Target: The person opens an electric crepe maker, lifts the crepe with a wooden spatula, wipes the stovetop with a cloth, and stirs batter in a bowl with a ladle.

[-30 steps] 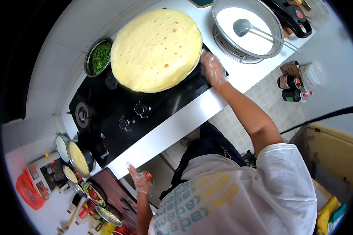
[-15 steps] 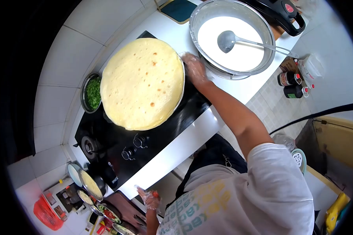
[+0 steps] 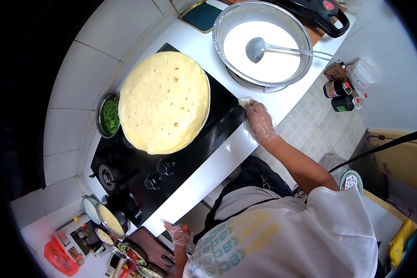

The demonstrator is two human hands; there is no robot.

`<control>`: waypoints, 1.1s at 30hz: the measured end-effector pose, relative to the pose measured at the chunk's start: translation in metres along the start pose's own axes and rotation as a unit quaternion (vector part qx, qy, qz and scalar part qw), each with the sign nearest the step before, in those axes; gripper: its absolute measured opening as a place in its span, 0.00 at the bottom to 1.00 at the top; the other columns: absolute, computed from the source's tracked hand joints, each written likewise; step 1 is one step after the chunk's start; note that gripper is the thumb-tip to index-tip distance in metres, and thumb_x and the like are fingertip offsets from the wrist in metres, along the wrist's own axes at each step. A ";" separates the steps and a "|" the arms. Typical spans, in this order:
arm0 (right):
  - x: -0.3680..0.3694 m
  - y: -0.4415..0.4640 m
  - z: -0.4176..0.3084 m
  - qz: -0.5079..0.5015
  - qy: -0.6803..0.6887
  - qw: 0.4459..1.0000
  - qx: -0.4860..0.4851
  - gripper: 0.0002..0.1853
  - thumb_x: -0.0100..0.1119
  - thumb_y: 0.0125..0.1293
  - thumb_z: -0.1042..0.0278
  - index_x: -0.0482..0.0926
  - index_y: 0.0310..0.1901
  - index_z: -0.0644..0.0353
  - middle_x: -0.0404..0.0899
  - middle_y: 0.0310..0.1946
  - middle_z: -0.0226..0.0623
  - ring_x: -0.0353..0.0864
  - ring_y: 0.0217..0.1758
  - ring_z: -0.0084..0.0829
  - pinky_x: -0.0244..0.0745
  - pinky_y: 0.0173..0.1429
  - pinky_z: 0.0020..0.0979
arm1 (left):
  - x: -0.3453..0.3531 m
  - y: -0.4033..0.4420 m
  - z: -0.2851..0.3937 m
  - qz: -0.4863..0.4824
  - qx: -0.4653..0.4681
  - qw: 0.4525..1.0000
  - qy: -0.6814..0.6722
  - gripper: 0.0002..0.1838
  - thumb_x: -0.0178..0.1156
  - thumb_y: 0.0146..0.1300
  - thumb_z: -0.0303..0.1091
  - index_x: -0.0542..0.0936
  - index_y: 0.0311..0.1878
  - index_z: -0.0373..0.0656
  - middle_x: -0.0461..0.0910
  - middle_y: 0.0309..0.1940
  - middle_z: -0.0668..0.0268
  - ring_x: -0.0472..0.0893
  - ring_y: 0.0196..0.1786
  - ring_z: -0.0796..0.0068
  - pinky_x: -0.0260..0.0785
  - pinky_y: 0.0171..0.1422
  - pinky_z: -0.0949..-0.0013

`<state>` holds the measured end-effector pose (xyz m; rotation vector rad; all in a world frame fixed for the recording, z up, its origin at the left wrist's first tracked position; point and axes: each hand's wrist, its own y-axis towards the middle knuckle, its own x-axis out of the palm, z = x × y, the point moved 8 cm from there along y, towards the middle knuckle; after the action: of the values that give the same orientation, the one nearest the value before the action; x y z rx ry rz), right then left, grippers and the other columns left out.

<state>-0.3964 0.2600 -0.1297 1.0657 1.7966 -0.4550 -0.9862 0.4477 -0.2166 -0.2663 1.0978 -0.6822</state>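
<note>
A large round pale-yellow flatbread (image 3: 164, 102) with small brown spots covers a pan on the black stove (image 3: 217, 104); a thin strip of the pan's rim shows along its right side. My right hand (image 3: 260, 121), in a clear plastic glove, is at the stove's front right corner, apart from the flatbread. Its fingers look curled, and whatever they hold, if anything, is hidden. Lower in view, my left hand (image 3: 178, 234), also gloved, hangs by the counter's front edge with fingers apart. A small red patch shows at its fingers.
A metal basin (image 3: 306, 51) of white liquid holds a ladle (image 3: 282, 47). Chopped greens fill a bowl (image 3: 98, 121) behind the pan. Pans and plates of food (image 3: 110, 220) stand at lower left beside a brown board (image 3: 148, 245). Bottles (image 3: 343, 103) stand on the floor.
My right hand has drawn back from the pan's edge to the counter's front edge. My left hand stays about where it was. The view has shifted slightly.
</note>
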 end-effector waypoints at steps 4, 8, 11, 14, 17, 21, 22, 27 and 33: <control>0.008 0.015 -0.012 0.039 -0.021 0.999 -0.019 0.14 0.48 0.53 0.77 0.72 0.43 0.65 0.71 0.45 0.50 0.70 0.49 0.46 0.72 0.49 0.37 | 0.007 0.002 -0.011 0.014 0.024 0.998 0.047 0.24 0.62 0.34 0.45 0.79 0.32 0.34 0.44 0.62 0.32 0.43 0.65 0.33 0.31 0.71 0.47; 0.034 0.066 -0.036 0.147 0.015 0.984 -0.101 0.17 0.46 0.51 0.80 0.71 0.46 0.65 0.74 0.41 0.51 0.71 0.47 0.48 0.69 0.51 0.40 | -0.012 -0.020 0.080 0.012 0.081 0.971 0.223 0.24 0.61 0.32 0.44 0.79 0.32 0.34 0.42 0.62 0.31 0.43 0.65 0.32 0.31 0.70 0.45; 0.066 0.120 -0.036 0.019 0.086 0.996 -0.021 0.14 0.44 0.53 0.79 0.73 0.42 0.65 0.74 0.42 0.51 0.73 0.47 0.47 0.67 0.53 0.39 | 0.000 -0.016 0.055 -0.009 0.067 0.954 0.292 0.23 0.60 0.33 0.44 0.79 0.30 0.34 0.42 0.62 0.31 0.44 0.65 0.32 0.32 0.70 0.46; 0.054 0.115 -0.036 0.057 0.062 0.994 -0.069 0.10 0.44 0.53 0.79 0.73 0.37 0.62 0.74 0.38 0.48 0.73 0.43 0.47 0.69 0.47 0.40 | 0.004 -0.018 0.052 -0.023 0.108 0.933 0.341 0.20 0.59 0.34 0.42 0.79 0.28 0.34 0.42 0.62 0.31 0.44 0.65 0.34 0.33 0.70 0.46; 0.033 0.079 -0.031 0.054 -0.006 0.994 -0.095 0.12 0.46 0.53 0.80 0.74 0.40 0.63 0.74 0.42 0.48 0.73 0.46 0.45 0.68 0.51 0.38 | -0.006 -0.026 0.084 0.007 0.092 0.945 0.313 0.19 0.59 0.35 0.42 0.78 0.26 0.35 0.41 0.63 0.31 0.43 0.66 0.33 0.33 0.70 0.46; 0.008 0.024 -0.024 0.095 -0.036 0.986 -0.135 0.15 0.49 0.53 0.82 0.72 0.44 0.64 0.72 0.45 0.50 0.70 0.50 0.46 0.67 0.55 0.39 | -0.001 -0.027 0.093 -0.030 0.077 0.926 0.368 0.17 0.58 0.38 0.40 0.79 0.29 0.37 0.39 0.63 0.30 0.39 0.67 0.35 0.29 0.70 0.44; 0.004 0.016 -0.023 0.098 -0.034 0.984 -0.145 0.17 0.49 0.52 0.85 0.71 0.45 0.64 0.71 0.46 0.50 0.70 0.50 0.47 0.66 0.55 0.40 | -0.002 -0.027 0.099 -0.072 0.052 0.913 0.398 0.17 0.57 0.38 0.40 0.79 0.30 0.38 0.39 0.63 0.30 0.39 0.67 0.35 0.28 0.70 0.43; 0.006 -0.005 -0.039 0.085 -0.039 0.971 -0.221 0.20 0.50 0.49 0.87 0.72 0.47 0.63 0.72 0.44 0.50 0.71 0.46 0.46 0.68 0.51 0.40 | -0.019 -0.031 0.114 -0.032 0.038 0.954 0.295 0.15 0.59 0.41 0.37 0.80 0.34 0.40 0.37 0.64 0.34 0.37 0.67 0.35 0.30 0.71 0.49; 0.050 -0.072 -0.133 -0.046 0.014 0.930 -0.365 0.15 0.48 0.58 0.82 0.70 0.48 0.61 0.73 0.40 0.44 0.72 0.41 0.42 0.69 0.44 0.39 | -0.026 -0.037 0.103 0.014 0.083 0.963 0.256 0.10 0.58 0.46 0.32 0.78 0.32 0.39 0.36 0.65 0.35 0.38 0.67 0.34 0.36 0.71 0.50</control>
<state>-0.5360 0.3366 -0.1215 0.4654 1.8169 0.1846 -0.9163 0.4225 -0.1318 0.0793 1.5228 -0.8373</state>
